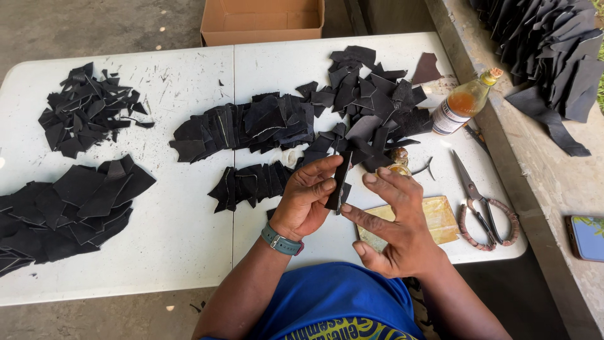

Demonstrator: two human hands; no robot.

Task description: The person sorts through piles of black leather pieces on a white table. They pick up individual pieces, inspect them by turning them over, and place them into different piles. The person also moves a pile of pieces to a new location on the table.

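My left hand, with a grey-green watch on the wrist, pinches a small black leather piece held upright above the white table. My right hand is beside it, its index fingertip touching the piece's lower edge and its other fingers spread. Under the right hand lies a yellow sponge-like pad. A small open jar with amber contents stands just beyond the fingers.
Several heaps of black leather scraps cover the table. A bottle of amber liquid lies at the right, scissors near the right edge. A cardboard box sits behind. A phone rests on the concrete ledge beside more leather.
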